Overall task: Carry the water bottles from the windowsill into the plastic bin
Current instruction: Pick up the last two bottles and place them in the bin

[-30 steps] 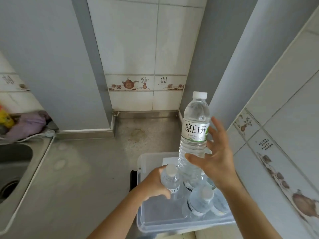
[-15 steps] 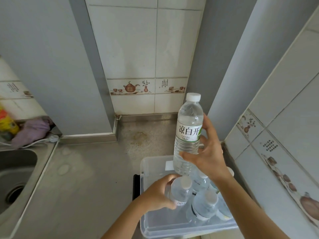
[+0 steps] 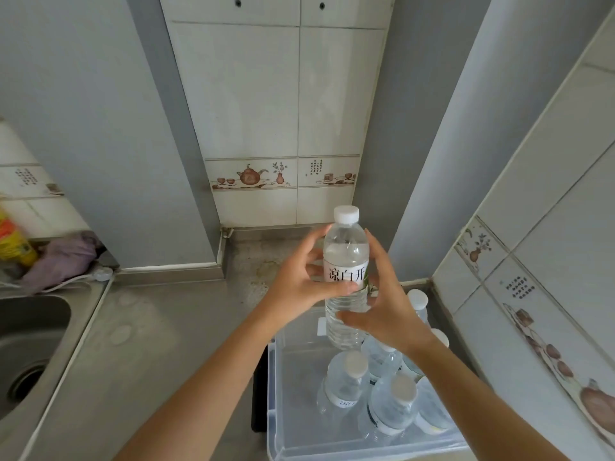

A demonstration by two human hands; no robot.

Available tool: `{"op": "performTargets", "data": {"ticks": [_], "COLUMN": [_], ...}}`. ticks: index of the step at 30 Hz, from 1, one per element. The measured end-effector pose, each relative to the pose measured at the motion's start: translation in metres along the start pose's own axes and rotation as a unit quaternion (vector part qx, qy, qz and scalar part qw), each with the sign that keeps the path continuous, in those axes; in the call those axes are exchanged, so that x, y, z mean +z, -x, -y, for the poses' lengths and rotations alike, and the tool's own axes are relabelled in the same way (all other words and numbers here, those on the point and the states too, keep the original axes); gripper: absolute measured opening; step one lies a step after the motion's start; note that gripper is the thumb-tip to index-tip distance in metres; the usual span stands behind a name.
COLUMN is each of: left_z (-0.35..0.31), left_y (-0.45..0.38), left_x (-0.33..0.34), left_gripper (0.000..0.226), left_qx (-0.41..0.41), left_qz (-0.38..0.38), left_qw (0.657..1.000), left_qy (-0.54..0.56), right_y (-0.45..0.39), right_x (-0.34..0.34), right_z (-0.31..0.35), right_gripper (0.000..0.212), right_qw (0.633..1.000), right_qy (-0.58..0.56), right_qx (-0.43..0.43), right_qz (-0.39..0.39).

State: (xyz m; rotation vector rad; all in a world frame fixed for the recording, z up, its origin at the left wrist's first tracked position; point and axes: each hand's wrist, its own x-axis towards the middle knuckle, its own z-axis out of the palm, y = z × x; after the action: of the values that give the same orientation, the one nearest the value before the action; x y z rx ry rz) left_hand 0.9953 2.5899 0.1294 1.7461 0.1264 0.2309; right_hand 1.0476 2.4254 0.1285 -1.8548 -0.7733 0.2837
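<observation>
- Clear plastic water bottle [image 3: 346, 281] with a white cap, upright, is held over the far end of the translucent plastic bin [image 3: 283, 377].
- Both hands grip it: left hand [image 3: 299, 287] and right hand [image 3: 389, 314], fingers clamped round its label.
- Other capped bottles [image 3: 346, 380] stand inside the bin on the steel worktop [image 3: 149, 344].
</observation>
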Motion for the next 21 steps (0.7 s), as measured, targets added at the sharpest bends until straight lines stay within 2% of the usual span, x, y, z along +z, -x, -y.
{"op": "performTargets", "data": {"ticks": [4, 8, 12, 14, 17, 21], "left_z": [0.021, 0.048, 0.069, 0.079, 0.089, 0.098], "left_y": [0.008, 0.020, 0.027, 0.029, 0.033, 0.036], "left_x": [0.006, 0.017, 0.027, 0.029, 0.032, 0.037], "left_gripper": [0.087, 0.084, 0.082, 0.085, 0.087, 0.084], "left_qx": [0.025, -0.010, -0.045, -0.066, -0.089, -0.086], "left_qz": [-0.014, -0.022, -0.019, -0.007, 0.011, 0.028], "left_qw": [0.999, 1.000, 0.999, 0.997, 0.990, 0.984], "left_qy": [-0.027, -0.010, -0.024, -0.045, -0.107, -0.154], "right_y": [-0.004, -0.018, -0.022, -0.021, -0.015, -0.006], "right_x": [-0.031, -0.044, -0.025, -0.018, -0.010, -0.004], "right_z": [0.020, 0.033, 0.019, 0.010, -0.001, -0.014], "right_gripper": [0.086, 0.054, 0.022, 0.022, 0.035, 0.037], "right_qw": [0.993, 0.993, 0.978, 0.972, 0.961, 0.955], "right_qy": [0.104, 0.100, 0.194, 0.223, 0.262, 0.284], "right_qx": [0.003, 0.003, -0.050, -0.050, -0.043, -0.027], "right_qz": [0.058, 0.061, 0.060, 0.059, 0.072, 0.079]}}
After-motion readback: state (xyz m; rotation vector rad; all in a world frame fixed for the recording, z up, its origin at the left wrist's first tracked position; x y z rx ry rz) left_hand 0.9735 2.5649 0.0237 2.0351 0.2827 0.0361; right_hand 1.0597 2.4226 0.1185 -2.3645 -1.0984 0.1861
